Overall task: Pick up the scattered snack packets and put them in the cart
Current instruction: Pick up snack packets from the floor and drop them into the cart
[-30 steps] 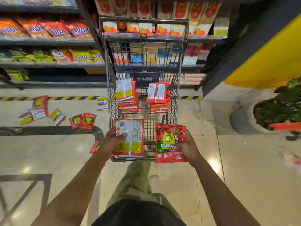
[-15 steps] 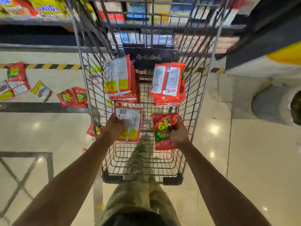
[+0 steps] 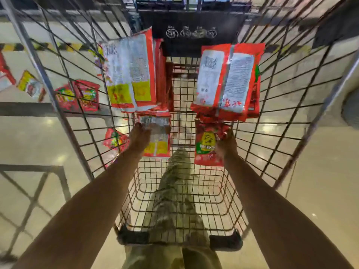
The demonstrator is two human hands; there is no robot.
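Both hands are down inside the cart (image 3: 272,113). The left hand (image 3: 138,136) grips a white-backed packet (image 3: 160,138) by its left edge, fingers curled over it. The right hand (image 3: 226,146) holds a red packet (image 3: 205,146) by its right edge (blur hides exactly how the fingers lie). Both packets sit low in the basket, just short of two stacks.

The risk, as I judge it, is in the release. Dropped from here, a slick bag could land on edge and slide off, or nudge a leaning stack over.

Further in, the left stack (image 3: 130,70) stands tilted near the left wall, printed back showing. The right stack (image 3: 227,78) lies flatter. Beyond the left wall, several loose packets (image 3: 77,96) lie on the floor (image 3: 320,171), not yet gathered.
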